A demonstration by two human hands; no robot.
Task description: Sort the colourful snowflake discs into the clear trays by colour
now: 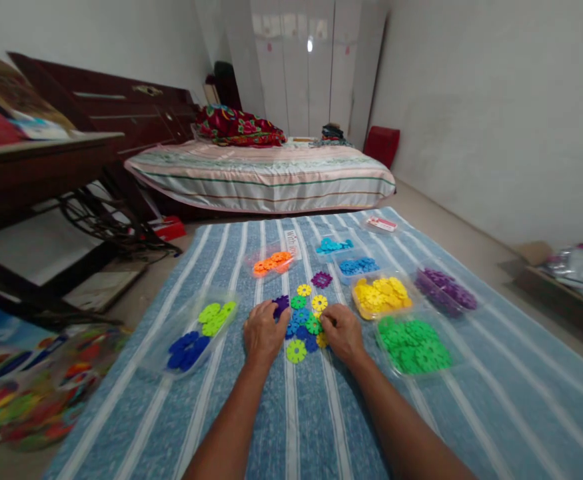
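Observation:
A cluster of toothed plastic snowflake discs in green, blue, yellow and lime [296,351] lies on the striped cloth between my hands. My left hand [264,333] is at its left side, the fingers closed on a dark purple snowflake disc [282,305]. At the right edge of the cluster, my right hand [344,331] has its fingertips pinched together, close to a green disc [313,325] and a yellow disc [320,303]. What those fingertips hold, if anything, is hidden. Beyond the cluster lies a separate purple disc [322,279].
Clear trays hold yellow [382,295], green [414,345], purple [446,289], blue [358,267], light-blue [334,246] and orange discs [272,263]. Another tray [156,357] at left holds dark blue and lime discs. A bed [266,177] stands behind the cloth-covered surface [221,433].

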